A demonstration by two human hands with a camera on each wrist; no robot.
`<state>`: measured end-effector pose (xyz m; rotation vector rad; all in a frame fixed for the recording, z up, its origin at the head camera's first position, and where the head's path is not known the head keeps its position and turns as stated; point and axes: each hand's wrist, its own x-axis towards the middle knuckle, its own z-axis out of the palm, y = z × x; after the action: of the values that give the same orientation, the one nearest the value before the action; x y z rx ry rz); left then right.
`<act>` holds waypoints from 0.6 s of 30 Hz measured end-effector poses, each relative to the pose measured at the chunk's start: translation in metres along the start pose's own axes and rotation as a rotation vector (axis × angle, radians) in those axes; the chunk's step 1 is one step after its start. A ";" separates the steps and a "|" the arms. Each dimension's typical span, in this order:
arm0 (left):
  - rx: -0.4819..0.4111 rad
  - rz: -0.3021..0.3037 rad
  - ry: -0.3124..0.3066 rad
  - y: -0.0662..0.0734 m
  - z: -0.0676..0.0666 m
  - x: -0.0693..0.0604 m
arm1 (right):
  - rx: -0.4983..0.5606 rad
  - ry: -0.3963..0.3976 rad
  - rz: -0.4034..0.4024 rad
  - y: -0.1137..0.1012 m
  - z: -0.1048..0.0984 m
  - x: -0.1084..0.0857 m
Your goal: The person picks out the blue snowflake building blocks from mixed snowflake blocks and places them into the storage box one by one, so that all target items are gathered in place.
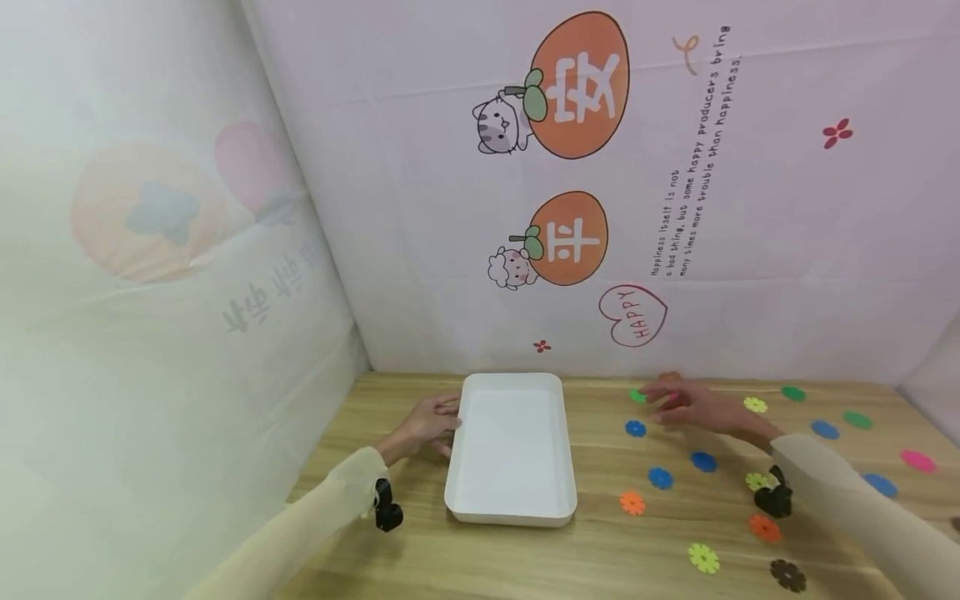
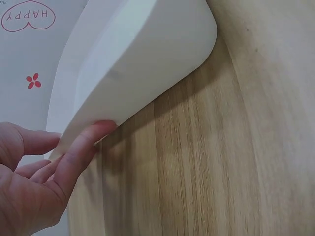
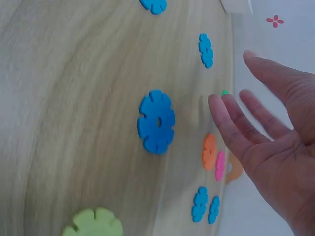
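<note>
A shallow white tray (image 1: 513, 517) rests on the wooden table. My left hand (image 1: 429, 423) is at its left side, its fingers (image 2: 74, 160) touching the outer wall and rim; none show inside the tray. To the right, my right hand (image 1: 697, 406) hovers above the table with fingers spread and nothing held. Beneath and near it lie flower-shaped discs: a green disc (image 1: 637, 396), a blue disc (image 1: 635, 428) and a pink disc (image 3: 220, 166), partly covered in the head view. Another blue disc (image 3: 156, 122) lies nearer the right wrist camera.
Several more discs are scattered to the right, among them an orange disc (image 1: 632, 502), a yellow-green disc (image 1: 704, 558), a brown disc (image 1: 787, 575) and a pink oval disc (image 1: 918, 461). Printed cloth (image 1: 420, 208) hangs behind the table, with more cloth (image 1: 150, 375) along the left.
</note>
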<state>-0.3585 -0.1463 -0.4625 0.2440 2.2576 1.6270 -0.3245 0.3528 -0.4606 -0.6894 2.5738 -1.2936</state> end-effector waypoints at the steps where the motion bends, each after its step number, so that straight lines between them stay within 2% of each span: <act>1: -0.015 0.003 -0.005 0.000 0.002 0.001 | 0.015 -0.006 0.012 0.001 0.002 0.001; 7: -0.057 0.004 -0.006 0.001 0.011 0.006 | 0.134 -0.033 0.036 0.006 0.010 0.006; 13: -0.061 -0.002 -0.021 0.003 0.018 0.008 | 0.029 -0.013 0.018 0.014 0.014 0.007; 18: -0.083 0.003 -0.027 0.003 0.026 0.010 | -0.056 0.009 0.011 0.032 0.016 0.010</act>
<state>-0.3585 -0.1194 -0.4689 0.2463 2.1650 1.7043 -0.3375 0.3533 -0.4950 -0.6807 2.6262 -1.2281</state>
